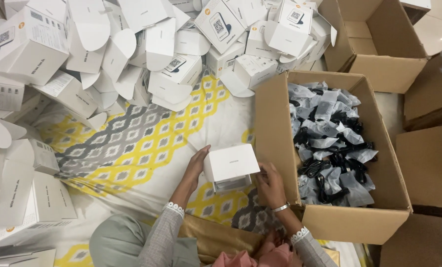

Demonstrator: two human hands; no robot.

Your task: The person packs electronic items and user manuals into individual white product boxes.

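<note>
A small white carton [231, 163] is held between both my hands, just above the patterned cloth [132, 143]. My left hand [195, 167] presses its left side with the fingers up along the edge. My right hand [269, 184] grips the lower right corner, and a silver bangle circles that wrist. A greyish insert shows under the carton's lid at its near side. Right beside my right hand stands an open cardboard box [275, 128] holding several black cables in clear bags [330, 143].
A heap of open white cartons [132, 54] with loose flaps covers the far and left side. More white cartons [18, 193] stack at the left. Empty cardboard boxes [379, 44] stand at the far right, and flat cardboard [424, 168] lies to the right.
</note>
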